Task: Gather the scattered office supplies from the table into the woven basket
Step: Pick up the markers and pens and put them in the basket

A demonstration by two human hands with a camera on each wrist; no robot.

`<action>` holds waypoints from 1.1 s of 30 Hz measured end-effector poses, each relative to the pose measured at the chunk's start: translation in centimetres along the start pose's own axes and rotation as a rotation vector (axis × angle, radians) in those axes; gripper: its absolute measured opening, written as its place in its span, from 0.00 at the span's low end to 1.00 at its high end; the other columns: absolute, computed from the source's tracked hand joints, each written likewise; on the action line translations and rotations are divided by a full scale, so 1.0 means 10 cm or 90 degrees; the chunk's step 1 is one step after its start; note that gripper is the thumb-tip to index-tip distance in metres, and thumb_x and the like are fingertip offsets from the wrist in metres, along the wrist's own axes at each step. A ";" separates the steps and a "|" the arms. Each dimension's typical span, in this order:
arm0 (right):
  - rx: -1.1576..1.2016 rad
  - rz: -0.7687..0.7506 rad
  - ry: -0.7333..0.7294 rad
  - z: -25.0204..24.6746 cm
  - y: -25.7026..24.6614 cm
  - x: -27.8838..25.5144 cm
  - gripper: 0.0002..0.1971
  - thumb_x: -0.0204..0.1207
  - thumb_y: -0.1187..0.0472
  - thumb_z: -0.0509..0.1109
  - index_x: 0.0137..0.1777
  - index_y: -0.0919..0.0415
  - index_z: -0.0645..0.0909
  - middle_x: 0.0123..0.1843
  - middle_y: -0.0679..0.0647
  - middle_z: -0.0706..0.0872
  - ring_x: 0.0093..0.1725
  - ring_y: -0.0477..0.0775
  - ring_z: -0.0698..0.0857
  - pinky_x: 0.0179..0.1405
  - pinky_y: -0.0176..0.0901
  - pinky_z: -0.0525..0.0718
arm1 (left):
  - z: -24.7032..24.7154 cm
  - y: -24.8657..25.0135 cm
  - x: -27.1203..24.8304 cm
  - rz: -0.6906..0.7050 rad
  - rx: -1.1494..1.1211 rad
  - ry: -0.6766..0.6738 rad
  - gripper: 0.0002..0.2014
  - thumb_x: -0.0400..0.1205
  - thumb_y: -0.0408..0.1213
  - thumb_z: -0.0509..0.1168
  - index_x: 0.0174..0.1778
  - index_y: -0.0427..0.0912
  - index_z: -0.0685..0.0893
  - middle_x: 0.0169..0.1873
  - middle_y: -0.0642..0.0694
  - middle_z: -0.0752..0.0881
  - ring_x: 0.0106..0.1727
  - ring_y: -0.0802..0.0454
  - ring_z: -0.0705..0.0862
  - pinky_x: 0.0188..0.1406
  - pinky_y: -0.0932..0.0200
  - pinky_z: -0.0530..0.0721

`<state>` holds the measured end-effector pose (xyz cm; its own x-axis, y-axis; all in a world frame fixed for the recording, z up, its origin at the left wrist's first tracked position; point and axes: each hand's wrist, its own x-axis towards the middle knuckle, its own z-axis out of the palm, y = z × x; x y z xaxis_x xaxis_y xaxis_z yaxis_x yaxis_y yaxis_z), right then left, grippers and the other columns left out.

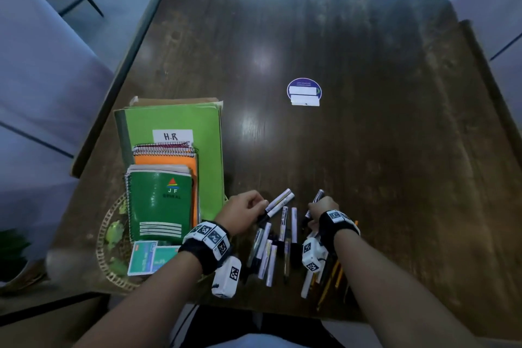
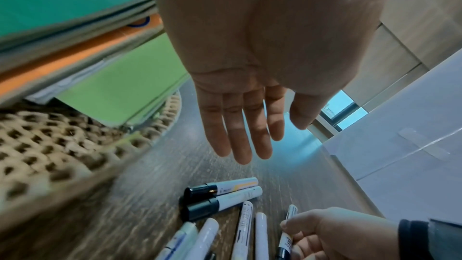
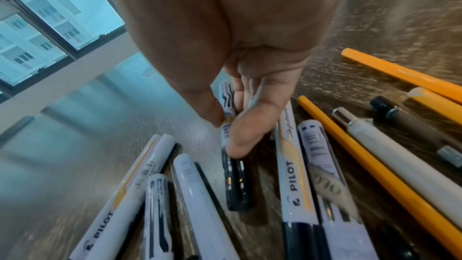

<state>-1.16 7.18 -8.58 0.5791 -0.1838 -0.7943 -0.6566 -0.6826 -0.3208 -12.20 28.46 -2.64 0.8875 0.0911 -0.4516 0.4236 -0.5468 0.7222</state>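
The woven basket (image 1: 108, 237) (image 2: 50, 145) stands at the table's near left, with a green H.R folder (image 1: 175, 121), an orange spiral pad and a dark green notebook (image 1: 159, 206) stacked on it. Several white markers (image 1: 267, 251) (image 3: 200, 195) and yellow pencils (image 1: 330, 280) (image 3: 375, 165) lie loose near the front edge. My left hand (image 1: 245, 212) (image 2: 245, 126) hovers with straight fingers just over two black-capped markers (image 1: 279, 202) (image 2: 225, 193) and holds nothing. My right hand (image 1: 322, 212) (image 3: 226, 131) pinches one marker (image 1: 317, 198) (image 3: 235, 181) between thumb and fingers.
Two teal card packs (image 1: 152, 258) lie in the basket's near side. A round blue sticker (image 1: 304, 92) sits mid-table on the dark wooden table (image 1: 367, 121). Pale upholstered seats (image 1: 42, 79) flank it left and right. The front edge (image 1: 254, 313) is right below my wrists.
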 end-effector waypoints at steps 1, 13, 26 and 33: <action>0.002 -0.010 -0.011 -0.01 0.00 0.00 0.09 0.81 0.65 0.66 0.40 0.65 0.77 0.37 0.60 0.83 0.29 0.61 0.85 0.18 0.39 0.80 | 0.03 0.03 0.02 -0.002 0.003 0.001 0.09 0.85 0.52 0.64 0.46 0.52 0.85 0.40 0.53 0.89 0.42 0.55 0.87 0.46 0.53 0.87; 0.144 -0.278 -0.166 0.16 -0.25 -0.63 0.05 0.79 0.62 0.71 0.48 0.62 0.77 0.43 0.61 0.86 0.35 0.56 0.88 0.33 0.48 0.87 | 0.01 0.15 -0.03 0.036 -0.045 0.025 0.18 0.81 0.45 0.72 0.68 0.50 0.85 0.56 0.57 0.88 0.56 0.63 0.85 0.60 0.61 0.84; 0.159 -0.359 -0.225 0.91 -0.67 -1.20 0.10 0.82 0.53 0.67 0.40 0.53 0.84 0.32 0.51 0.84 0.26 0.48 0.82 0.24 0.42 0.82 | -0.67 -0.52 -0.38 -0.016 0.028 0.146 0.07 0.82 0.41 0.70 0.50 0.43 0.83 0.44 0.48 0.87 0.46 0.49 0.86 0.50 0.52 0.86; -0.082 -0.183 -0.053 0.87 -0.40 -0.86 0.11 0.80 0.55 0.66 0.44 0.63 0.81 0.36 0.60 0.88 0.30 0.61 0.88 0.31 0.50 0.91 | -0.68 -0.90 -0.37 -0.123 0.138 0.088 0.06 0.83 0.38 0.68 0.54 0.43 0.81 0.47 0.47 0.87 0.46 0.50 0.87 0.49 0.55 0.88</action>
<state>-7.72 17.69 -4.97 0.6870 0.0848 -0.7217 -0.4019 -0.7831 -0.4746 -18.04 38.74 -3.88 0.8168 0.3149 -0.4835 0.5516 -0.6719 0.4942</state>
